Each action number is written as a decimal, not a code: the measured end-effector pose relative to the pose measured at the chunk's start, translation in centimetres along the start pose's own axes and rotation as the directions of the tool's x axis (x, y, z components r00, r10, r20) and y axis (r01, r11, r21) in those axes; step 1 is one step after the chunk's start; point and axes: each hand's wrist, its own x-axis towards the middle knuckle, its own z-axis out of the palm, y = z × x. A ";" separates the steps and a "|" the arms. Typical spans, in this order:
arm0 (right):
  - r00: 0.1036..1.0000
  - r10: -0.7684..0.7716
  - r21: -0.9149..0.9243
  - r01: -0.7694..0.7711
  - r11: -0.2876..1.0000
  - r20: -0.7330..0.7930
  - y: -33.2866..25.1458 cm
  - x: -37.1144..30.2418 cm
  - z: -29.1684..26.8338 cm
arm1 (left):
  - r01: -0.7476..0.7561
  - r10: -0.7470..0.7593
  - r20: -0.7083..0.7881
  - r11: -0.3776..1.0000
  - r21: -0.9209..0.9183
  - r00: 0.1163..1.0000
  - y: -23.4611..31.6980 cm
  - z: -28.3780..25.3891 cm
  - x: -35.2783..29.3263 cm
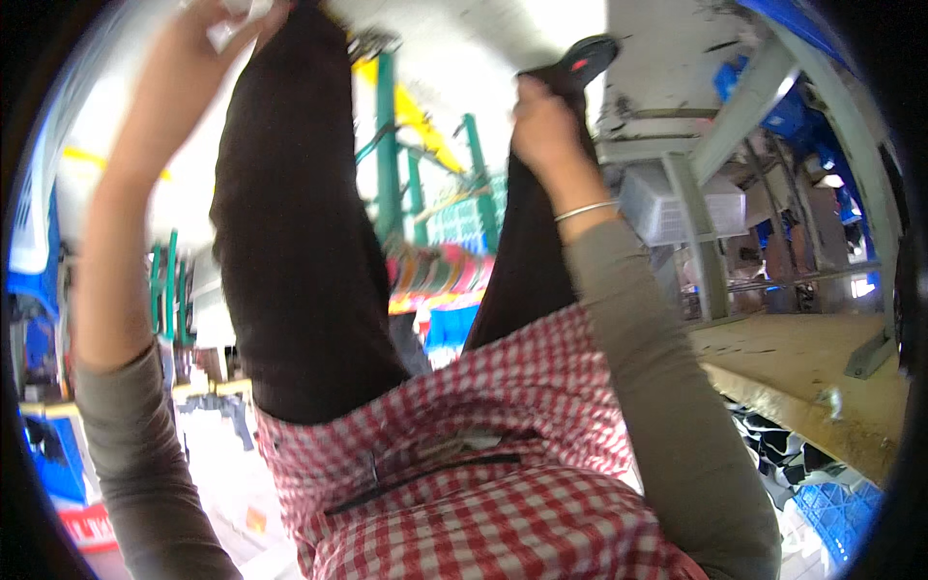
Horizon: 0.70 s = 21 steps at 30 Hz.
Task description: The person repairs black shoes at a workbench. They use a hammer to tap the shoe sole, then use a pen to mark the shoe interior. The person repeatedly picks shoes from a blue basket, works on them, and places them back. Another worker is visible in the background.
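Note:
My left hand (193,58) is raised at the upper left, partly cut by the top edge. Its fingers are closed on a small whitish, translucent piece (232,27) that looks like crumpled plastic; its kind is not clear. Over my dark trouser leg, below a black shoe (592,58), hangs my right hand (546,130). Motion smears its fingers, so whether they hold anything does not show. A thin bracelet (585,210) circles that wrist. Both forearms wear grey-brown sleeves, and a red-and-white checked apron (464,464) covers my lap.
Green metal posts (389,145) and a patterned cloth bundle (440,271) show between my legs. On the right stand a grey metal frame (691,222), a white plastic crate (648,203) and a wooden board (812,358). A blue basket (841,517) lies at the lower right.

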 end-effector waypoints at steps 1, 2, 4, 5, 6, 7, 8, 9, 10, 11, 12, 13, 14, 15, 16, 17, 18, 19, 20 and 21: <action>0.985 -0.158 -0.118 0.149 0.982 -0.073 0.0 0.1 -2.6 | -0.033 0.032 -0.016 0.998 -0.045 0.999 1.8 -3.1 -1.5; 0.944 -0.263 -0.129 0.241 0.962 -0.201 0.6 -0.7 -5.3 | -0.051 0.048 -0.028 0.994 -0.097 0.998 3.4 -5.6 -2.8; 0.869 -0.374 -0.232 0.310 0.922 -0.323 1.2 -1.0 -9.6 | -0.104 0.095 -0.064 0.984 -0.143 0.993 6.1 -10.1 -4.8; 0.871 -0.339 -0.281 0.245 0.928 -0.357 1.2 -1.1 -10.3 | -0.131 0.121 -0.084 0.982 -0.138 0.989 7.3 -12.0 -5.6; 0.905 -0.269 -0.253 0.190 0.949 -0.330 1.3 -1.6 -10.9 | -0.153 0.141 -0.095 0.979 -0.134 0.985 8.3 -13.5 -6.2; 0.947 -0.165 -0.307 0.077 0.949 -0.275 1.5 -1.8 -10.9 | -0.172 0.159 -0.104 0.975 -0.137 0.982 9.2 -14.9 -6.6; 0.961 -0.117 -0.268 0.047 0.962 -0.252 1.4 -2.6 -10.5 | -0.182 0.166 -0.121 0.974 -0.133 0.979 9.8 -15.9 -7.2; 0.936 -0.196 -0.255 0.122 0.959 -0.292 1.7 -2.6 -10.0 | -0.189 0.171 -0.125 0.971 -0.145 0.977 10.2 -16.2 -6.9; 0.957 -0.140 -0.213 0.086 0.973 -0.254 1.7 -3.3 -9.3 | -0.192 0.171 -0.139 0.970 -0.150 0.975 10.5 -16.7 -7.5; 0.969 -0.116 -0.225 0.066 0.972 -0.217 1.9 -3.6 -8.7 | -0.203 0.180 -0.151 0.967 -0.153 0.972 11.1 -17.1 -7.7; 0.964 -0.154 -0.249 0.097 0.964 -0.217 2.0 -4.1 -8.1 | -0.200 0.174 -0.161 0.966 -0.164 0.971 11.4 -17.5 -8.2; 0.973 -0.144 -0.203 0.107 0.973 -0.178 2.0 -4.5 -7.8 | -0.212 0.181 -0.185 0.964 -0.162 0.966 12.0 -17.7 -8.7; 0.976 -0.137 -0.185 0.105 0.977 -0.171 2.1 -5.0 -7.6 | -0.214 0.180 -0.196 0.963 -0.166 0.964 12.4 -18.0 -8.9; 0.980 -0.096 0.044 0.105 0.993 -0.172 1.9 -5.5 -7.8 | -0.216 0.179 -0.208 0.961 -0.175 0.962 13.0 -18.1 -9.0; 0.971 -0.053 0.024 0.061 0.998 -0.234 2.0 -6.3 -8.2 | -0.219 0.179 -0.211 0.958 -0.183 0.961 13.6 -18.2 -8.7; 0.950 -0.018 0.037 0.031 0.999 -0.313 1.7 -7.5 -8.6 | -0.227 0.183 -0.218 0.954 -0.195 0.959 14.3 -18.0 -8.2; 0.950 -0.039 -0.004 0.040 0.999 -0.309 1.5 -8.9 -9.0 | -0.222 0.175 -0.215 0.950 -0.219 0.961 14.9 -18.0 -7.3; 0.948 -0.062 -0.040 0.052 0.998 -0.311 1.3 -10.4 -9.4 | -0.217 0.166 -0.213 0.945 -0.243 0.963 15.5 -17.4 -6.0; 0.953 -0.029 -0.068 0.009 0.998 -0.300 1.2 -12.1 -9.8 | -0.204 0.149 -0.214 0.943 -0.264 0.966 16.1 -17.0 -4.8; 0.972 0.054 -0.176 -0.096 0.980 -0.231 1.1 -14.4 -10.2 | -0.182 0.127 -0.202 0.940 -0.288 0.971 16.7 -16.8 -3.8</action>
